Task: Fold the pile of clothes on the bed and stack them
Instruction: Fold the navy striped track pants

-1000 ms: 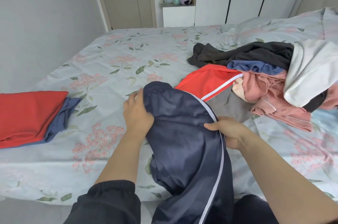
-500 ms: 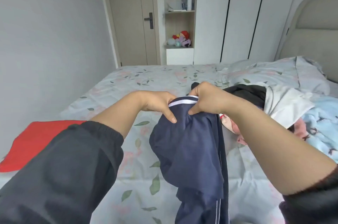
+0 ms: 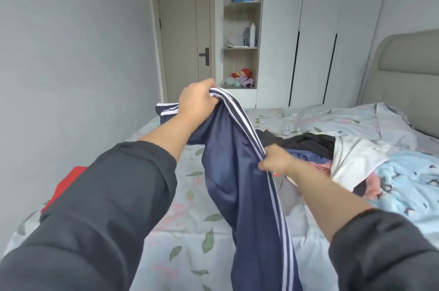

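Note:
Navy track trousers (image 3: pixel 237 172) with white side stripes hang in the air over the bed (image 3: pixel 190 231). My left hand (image 3: pixel 197 98) grips their top end, raised high. My right hand (image 3: pixel 276 158) pinches the striped seam lower down. The trousers' lower part drops out of view at the bottom edge. A pile of unfolded clothes (image 3: pixel 332 155), black, white, blue and pink, lies at the right behind my right hand. The folded red garment (image 3: pixel 67 181) shows at the left edge, mostly hidden by my left sleeve.
The bed has a floral sheet, with a padded headboard (image 3: pixel 403 65) at the right. A light blue blanket (image 3: pixel 408 183) lies beside the pile. Behind stand a door (image 3: pixel 185 29), open shelves (image 3: pixel 242 29) with toys and white wardrobes.
My left hand has risen and moved left with the trousers' top end. My right hand has slid down the striped seam, so the hands are now apart. The camera has tilted up.

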Demonstrator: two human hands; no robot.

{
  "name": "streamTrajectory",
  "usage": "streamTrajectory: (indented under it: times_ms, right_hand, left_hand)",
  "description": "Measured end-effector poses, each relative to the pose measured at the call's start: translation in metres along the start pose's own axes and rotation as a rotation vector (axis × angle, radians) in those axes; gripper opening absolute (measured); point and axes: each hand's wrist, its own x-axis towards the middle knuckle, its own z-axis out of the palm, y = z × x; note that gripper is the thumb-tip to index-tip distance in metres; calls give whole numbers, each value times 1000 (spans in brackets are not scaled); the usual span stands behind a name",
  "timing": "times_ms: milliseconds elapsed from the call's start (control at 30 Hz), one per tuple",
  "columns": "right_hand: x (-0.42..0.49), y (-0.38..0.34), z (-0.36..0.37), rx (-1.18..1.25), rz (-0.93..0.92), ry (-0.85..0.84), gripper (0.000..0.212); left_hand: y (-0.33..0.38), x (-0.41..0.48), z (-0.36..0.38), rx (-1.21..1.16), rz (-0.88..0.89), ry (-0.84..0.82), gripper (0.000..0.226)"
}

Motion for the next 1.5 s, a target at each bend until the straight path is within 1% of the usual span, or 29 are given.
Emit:
streamTrajectory:
  times_ms: [67,100,133,233,267,333,367,433,500,567,600,667,733,767,833,867,900,933,967,1000,1067,1133,1200,1267,1367,1400,1433,1467,1500]
  right_hand:
    - [-5,24,28,168,116,-15,11]
    - [-8,33,38,271,174,33,12]
    - [-9,38,42,339,214,129,17]
    - [-4,31,22,337,255,543,30]
    - [-3,21,6,343,248,674,31]
    - [-4,-3,-29,318,191,875,27]
    - [-5,-15,-45,266,139,939,22]
    - [-6,-36,-71,142,8,988,12]
    - [-7,-53,-89,14,-98,976,10]
    - [-8,-60,-101,-192,-192,927,9]
    - [-6,-61,-104,-345,-258,867,9]
    - [1,-58,-106,-666,-368,645,11]
    - [15,-53,-101,-899,-393,412,13]
    - [24,-50,-95,-960,-387,341,12]
    - [47,-36,-69,-966,-385,324,3]
    - [60,-23,-49,-938,-359,351,19]
    - [71,-8,-27,-927,-299,353,39]
    - [79,7,-2,-933,-214,337,56]
    - [84,24,24,-951,-127,291,68]
    - [86,41,51,-958,-56,214,74]
    - [82,78,102,-930,18,36,74]
    - [69,113,140,-879,57,-103,69]
    - [53,140,165,-810,91,-185,65]
    - [43,154,175,-728,74,-167,61]
    - [36,158,169,-618,-20,-56,57]
    - [33,158,163,-602,-28,34,56]
    - [29,159,157,-589,-8,161,53]
    - [24,163,151,-568,49,301,51]
    - [18,170,143,-527,151,392,49]
  left_hand:
    - [2,4,-9,-68,-46,86,11]
    - [1,6,-14,-59,-56,109,11]
    - [-2,7,-18,-14,-48,118,11]
    - [-18,9,-31,217,52,97,16]
    - [-24,9,-37,283,88,79,23]
    - [-36,8,-45,418,151,33,35]
    - [-41,8,-49,483,175,8,39]
    - [-49,5,-54,577,214,-37,44]
    - [-57,3,-58,644,238,-99,45]
    - [-67,-1,-59,682,254,-219,47]
    - [-73,-3,-58,700,263,-304,51]
    - [-87,-8,-52,768,289,-491,60]
    - [-104,-14,-42,825,268,-658,67]
    - [-114,-16,-34,852,235,-716,67]
    - [-137,-27,-12,937,148,-760,60]
    - [-149,-35,3,1025,113,-754,55]
    - [-158,-47,23,1126,80,-746,60]
    - [-161,-62,44,1195,32,-749,76]
    - [-161,-81,66,1174,-25,-762,88]
    - [-159,-101,91,1092,-80,-783,91]
    - [-149,-148,138,835,-197,-867,79]
    - [-134,-193,176,583,-298,-963,66]
    - [-122,-226,201,447,-373,-1052,62]
    - [-116,-245,217,431,-417,-1032,59]
    - [-111,-250,228,436,-468,-921,56]
    - [-107,-248,230,419,-478,-899,56]
    - [-103,-246,232,393,-478,-892,55]
    - [-97,-244,235,357,-460,-896,55]
    - [-91,-243,240,315,-426,-905,55]
